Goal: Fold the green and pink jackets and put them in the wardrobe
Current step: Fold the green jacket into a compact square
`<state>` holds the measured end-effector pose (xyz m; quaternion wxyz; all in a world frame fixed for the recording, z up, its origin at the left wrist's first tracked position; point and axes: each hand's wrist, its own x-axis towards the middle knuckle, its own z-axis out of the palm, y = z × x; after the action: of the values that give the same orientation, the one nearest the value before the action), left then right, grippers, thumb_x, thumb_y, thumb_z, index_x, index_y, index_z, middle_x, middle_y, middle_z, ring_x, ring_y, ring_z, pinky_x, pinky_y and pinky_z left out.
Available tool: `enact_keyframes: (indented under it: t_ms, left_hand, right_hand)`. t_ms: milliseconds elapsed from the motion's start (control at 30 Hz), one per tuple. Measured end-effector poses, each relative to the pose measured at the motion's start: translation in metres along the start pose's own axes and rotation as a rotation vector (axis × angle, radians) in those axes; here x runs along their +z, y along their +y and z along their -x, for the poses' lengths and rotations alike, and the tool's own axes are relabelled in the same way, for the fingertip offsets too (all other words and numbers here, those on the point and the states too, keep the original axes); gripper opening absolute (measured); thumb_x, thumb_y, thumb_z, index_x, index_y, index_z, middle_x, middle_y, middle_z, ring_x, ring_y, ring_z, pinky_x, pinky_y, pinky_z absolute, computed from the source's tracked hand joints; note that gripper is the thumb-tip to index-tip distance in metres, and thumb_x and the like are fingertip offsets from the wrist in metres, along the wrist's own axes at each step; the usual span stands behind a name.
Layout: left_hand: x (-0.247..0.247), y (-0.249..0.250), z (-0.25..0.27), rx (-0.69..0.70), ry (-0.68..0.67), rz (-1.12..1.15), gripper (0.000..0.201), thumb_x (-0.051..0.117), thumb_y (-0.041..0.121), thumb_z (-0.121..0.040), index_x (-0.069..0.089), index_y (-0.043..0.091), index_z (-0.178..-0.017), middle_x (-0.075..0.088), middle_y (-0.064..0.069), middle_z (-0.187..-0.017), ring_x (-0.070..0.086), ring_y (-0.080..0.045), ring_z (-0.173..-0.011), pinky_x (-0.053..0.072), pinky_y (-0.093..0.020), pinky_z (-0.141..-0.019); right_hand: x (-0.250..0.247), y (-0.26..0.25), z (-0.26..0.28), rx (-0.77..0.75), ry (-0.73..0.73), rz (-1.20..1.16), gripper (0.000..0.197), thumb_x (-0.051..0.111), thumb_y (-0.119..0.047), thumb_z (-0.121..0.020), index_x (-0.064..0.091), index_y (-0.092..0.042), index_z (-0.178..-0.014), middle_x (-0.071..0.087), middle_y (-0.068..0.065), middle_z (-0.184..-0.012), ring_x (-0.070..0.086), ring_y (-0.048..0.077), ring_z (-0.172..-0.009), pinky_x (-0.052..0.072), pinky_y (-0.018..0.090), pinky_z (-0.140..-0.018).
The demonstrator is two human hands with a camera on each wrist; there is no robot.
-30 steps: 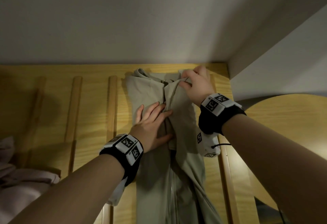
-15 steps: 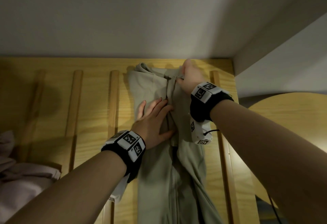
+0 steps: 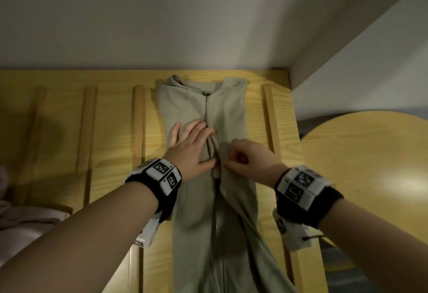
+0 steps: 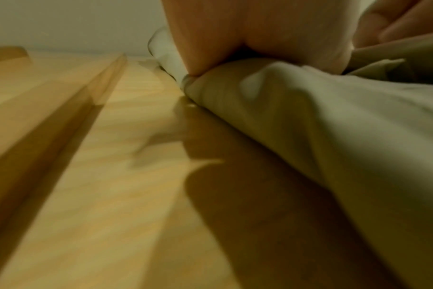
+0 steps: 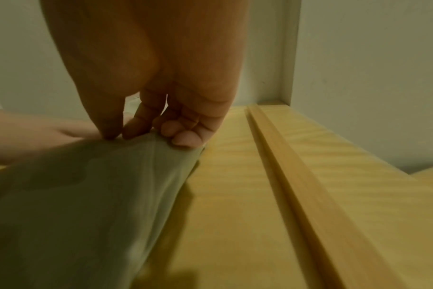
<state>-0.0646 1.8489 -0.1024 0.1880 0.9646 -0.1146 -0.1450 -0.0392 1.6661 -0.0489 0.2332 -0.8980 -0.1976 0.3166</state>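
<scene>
The pale green jacket (image 3: 222, 112) lies lengthwise on a wooden slatted surface (image 3: 111, 130), collar at the far end, zip running down the middle. My left hand (image 3: 192, 144) lies flat on its left half, fingers straight, pressing the fabric (image 4: 334, 121) down. My right hand (image 3: 243, 158) sits beside it on the right half, fingers curled, thumb and fingertips (image 5: 134, 131) pinching a fold of the green cloth (image 5: 91, 195). The pink jacket (image 3: 25, 223) lies bunched at the lower left edge of the head view.
Raised wooden slats (image 3: 138, 126) run across the surface; one slat (image 5: 297, 185) lies right of the jacket. A white wall (image 3: 185, 19) closes the far side. A rounded wooden panel (image 3: 366, 165) stands to the right.
My right hand has come back from the collar to the jacket's middle, beside the left hand, and now pinches the cloth there. The left hand stays pressed flat.
</scene>
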Motion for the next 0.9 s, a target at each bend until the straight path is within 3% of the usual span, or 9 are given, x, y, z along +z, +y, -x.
enact_keyframes:
  t_ms: [200,333,433,533,567,633,733,900]
  left_hand:
    - [-0.001,0.005,0.001,-0.035,-0.015,-0.044,0.064,0.046,0.051,-0.087,0.025,0.025,-0.141,0.016,0.003,-0.154,-0.002,-0.012,-0.143,-0.015,-0.043,-0.111]
    - [-0.003,0.017,0.006,-0.056,-0.016,-0.181,0.059,0.043,0.048,-0.09,0.026,0.022,-0.141,-0.002,0.001,-0.157,-0.008,-0.018,-0.144,-0.006,-0.049,-0.114]
    - [-0.003,0.028,0.014,0.099,0.049,-0.339,0.054,0.042,0.031,-0.094,0.024,0.016,-0.143,-0.01,-0.002,-0.157,-0.01,-0.022,-0.144,-0.007,-0.046,-0.115]
    - [-0.001,0.036,0.024,0.355,-0.045,-0.378,0.055,0.025,0.007,-0.095,0.017,0.02,-0.147,-0.003,-0.002,-0.158,-0.005,-0.02,-0.145,-0.018,-0.038,-0.112]
    - [0.0,0.038,0.027,0.42,-0.103,-0.393,0.056,0.025,0.006,-0.095,0.015,0.023,-0.148,0.0,-0.002,-0.158,-0.001,-0.02,-0.145,-0.015,-0.038,-0.113]
    - [0.001,0.042,0.034,0.484,-0.192,-0.403,0.057,0.03,0.006,-0.096,0.016,0.029,-0.147,0.005,-0.002,-0.157,0.006,-0.019,-0.143,0.002,-0.036,-0.115]
    - [0.004,0.048,0.039,0.45,-0.216,-0.364,0.052,0.04,0.01,-0.093,0.028,0.028,-0.14,0.01,-0.005,-0.153,0.011,-0.022,-0.139,0.024,-0.037,-0.107]
    - [0.006,0.056,0.04,0.366,-0.185,-0.263,0.041,0.051,0.01,-0.088,0.04,0.02,-0.126,0.018,-0.007,-0.146,0.018,-0.024,-0.133,0.032,-0.038,-0.105]
  right_hand:
    - [0.034,0.008,0.053,0.056,0.013,-0.076,0.025,0.063,-0.046,-0.08,0.047,-0.029,-0.088,0.038,-0.019,-0.087,0.045,0.005,-0.076,0.035,0.014,-0.064]
    - [0.06,0.015,0.082,0.142,-0.075,-0.041,0.038,0.064,-0.042,-0.079,0.043,-0.032,-0.109,0.042,-0.017,-0.1,0.046,0.006,-0.086,0.039,0.02,-0.072]
    - [0.077,0.013,0.097,0.165,-0.038,-0.088,0.036,0.058,-0.032,-0.084,0.04,-0.032,-0.115,0.052,-0.009,-0.11,0.048,0.007,-0.086,0.038,0.021,-0.073]
    - [0.087,0.009,0.101,0.171,0.022,-0.124,0.034,0.055,-0.026,-0.087,0.039,-0.027,-0.117,0.055,-0.003,-0.116,0.057,0.017,-0.096,0.038,0.022,-0.075]
    - [0.089,0.007,0.102,0.176,0.039,-0.135,0.034,0.055,-0.025,-0.087,0.04,-0.025,-0.118,0.055,-0.002,-0.117,0.057,0.019,-0.099,0.041,0.024,-0.077]
    - [0.091,0.004,0.104,0.178,0.065,-0.165,0.032,0.055,-0.022,-0.087,0.041,-0.022,-0.115,0.056,0.0,-0.115,0.058,0.021,-0.1,0.046,0.03,-0.081]
    - [0.092,0.002,0.109,0.165,0.089,-0.183,0.019,0.054,-0.021,-0.087,0.041,-0.022,-0.102,0.055,-0.002,-0.103,0.057,0.02,-0.094,0.048,0.036,-0.079]
    - [0.095,0.007,0.122,0.222,0.071,-0.156,0.015,0.053,-0.028,-0.089,0.04,-0.022,-0.083,0.04,-0.009,-0.087,0.045,0.012,-0.076,0.035,0.023,-0.07]
